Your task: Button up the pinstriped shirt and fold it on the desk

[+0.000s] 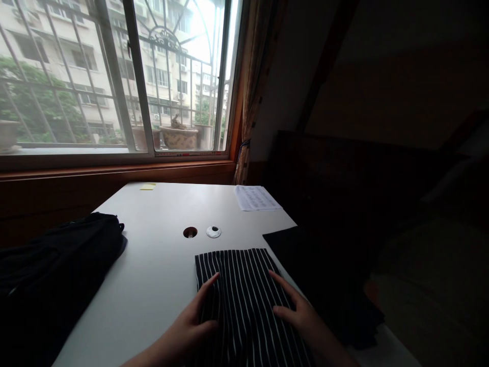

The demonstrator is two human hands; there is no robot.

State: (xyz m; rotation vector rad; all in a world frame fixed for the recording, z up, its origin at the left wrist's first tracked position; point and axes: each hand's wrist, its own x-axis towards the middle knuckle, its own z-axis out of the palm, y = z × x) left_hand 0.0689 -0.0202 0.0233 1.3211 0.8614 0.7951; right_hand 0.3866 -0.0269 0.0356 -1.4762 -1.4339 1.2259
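A black cloth with white stripes lies flat on the white table, its far edge nearly straight and its near end cut off by the frame. On its left side rests my left hand, thumb and index finger spread apart. My right hand touches the right side of the cloth, also with thumb and index finger apart. Slight wrinkles run through the fabric between the two hands. The other fingers of both hands are mostly hidden.
Dark clothing is heaped at the left of the white table. More dark cloth lies to the right. Farther back are printed sheets, a yellow sticky note, a cable hole and its round cover.
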